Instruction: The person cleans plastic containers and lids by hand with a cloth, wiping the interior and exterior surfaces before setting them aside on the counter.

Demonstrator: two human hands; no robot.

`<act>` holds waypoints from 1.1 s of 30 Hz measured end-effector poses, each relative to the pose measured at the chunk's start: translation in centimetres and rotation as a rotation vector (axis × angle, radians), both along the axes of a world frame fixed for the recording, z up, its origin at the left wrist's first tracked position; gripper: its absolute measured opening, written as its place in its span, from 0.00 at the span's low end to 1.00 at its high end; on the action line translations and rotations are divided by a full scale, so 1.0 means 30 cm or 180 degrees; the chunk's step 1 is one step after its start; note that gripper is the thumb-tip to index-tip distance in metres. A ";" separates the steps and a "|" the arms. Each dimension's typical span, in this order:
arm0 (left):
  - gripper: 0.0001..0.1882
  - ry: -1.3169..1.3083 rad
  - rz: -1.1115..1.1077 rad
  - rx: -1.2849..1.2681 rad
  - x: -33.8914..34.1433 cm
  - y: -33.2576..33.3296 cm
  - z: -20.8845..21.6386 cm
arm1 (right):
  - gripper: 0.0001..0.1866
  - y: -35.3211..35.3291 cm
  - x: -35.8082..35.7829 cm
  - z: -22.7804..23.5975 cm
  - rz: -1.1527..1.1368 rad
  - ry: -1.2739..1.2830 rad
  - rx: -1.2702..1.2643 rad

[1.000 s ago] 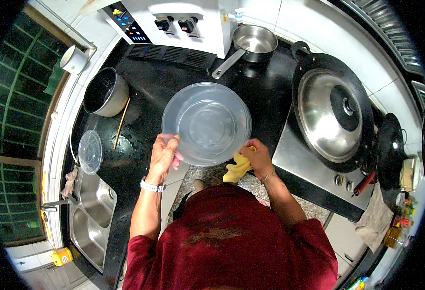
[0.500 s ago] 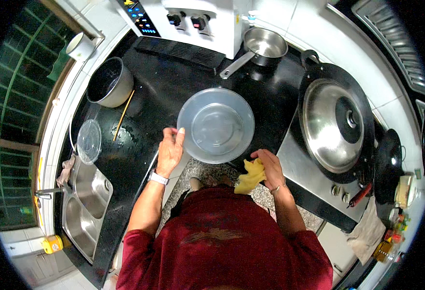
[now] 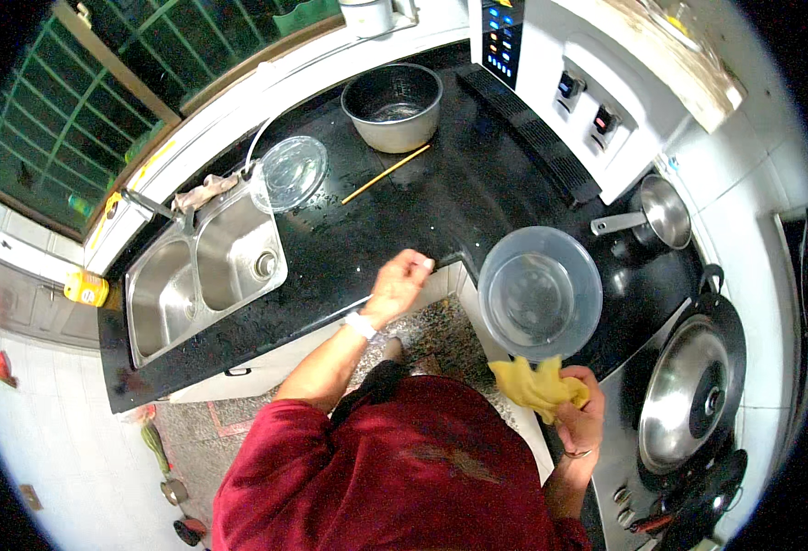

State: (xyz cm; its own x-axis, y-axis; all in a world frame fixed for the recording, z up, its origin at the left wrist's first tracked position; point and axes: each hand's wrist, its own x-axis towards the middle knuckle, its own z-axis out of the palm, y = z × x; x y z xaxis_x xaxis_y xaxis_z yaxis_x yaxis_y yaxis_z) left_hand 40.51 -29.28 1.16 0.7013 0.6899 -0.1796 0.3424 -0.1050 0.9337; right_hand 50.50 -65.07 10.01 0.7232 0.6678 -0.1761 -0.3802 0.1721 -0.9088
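My right hand (image 3: pixel 580 415) is closed on a crumpled yellow cloth (image 3: pixel 534 387), just in front of a clear plastic bowl (image 3: pixel 538 296). The round bowl stands upright near the counter's inner corner, with nothing visible inside. My left hand (image 3: pixel 398 286) is over the counter's front edge, between the sink and the bowl. Its fingers are loosely bent, hold nothing that I can see, and are apart from the bowl.
A double sink (image 3: pixel 239 257) lies left, beside a clear lid (image 3: pixel 290 174). Behind are a wooden stick (image 3: pixel 386 174) and a dark-lined pot (image 3: pixel 392 136). A water dispenser (image 3: pixel 537 78) stands at the back, a saucepan (image 3: pixel 666 213) and a lidded wok (image 3: pixel 689 395) on the right.
The view has swung left, toward the sink. My left hand has left the bowl's side and moved leftward. My right hand still holds the cloth, now raised against the bowl's near side in view.
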 end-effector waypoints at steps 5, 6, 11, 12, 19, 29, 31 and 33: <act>0.08 -0.0545 0.1370 -0.0897 -0.210 0.284 0.002 | 0.12 0.078 -0.031 -0.006 -0.0069 -0.0050 -0.0455; 0.07 -0.0676 0.1635 -0.0956 -0.263 0.360 -0.010 | 0.11 0.101 -0.037 0.001 -0.0040 -0.0119 -0.0392; 0.10 -0.0847 0.2640 -0.0986 -0.556 0.742 -0.151 | 0.09 0.233 -0.068 0.037 0.0289 -0.0624 -0.0517; 0.12 -0.0795 0.2734 -0.0993 -0.584 0.794 -0.164 | 0.09 0.269 -0.076 0.054 0.0400 -0.0778 -0.0695; 0.29 -0.0885 0.2544 -0.1797 -0.619 1.072 -0.193 | 0.15 0.713 -0.204 0.111 0.1516 -0.2656 -0.2239; 0.11 -0.1680 0.2304 -0.2572 -0.531 1.249 -0.193 | 0.15 0.936 -0.349 0.152 0.1552 -0.1994 -0.2620; 0.13 -0.1978 0.2405 -0.2654 -0.546 1.243 -0.153 | 0.15 0.952 -0.359 0.134 0.1580 -0.1922 -0.2581; 0.15 -0.2109 0.2234 -0.2163 -0.601 1.243 -0.092 | 0.15 0.970 -0.366 0.130 0.1623 -0.1836 -0.2524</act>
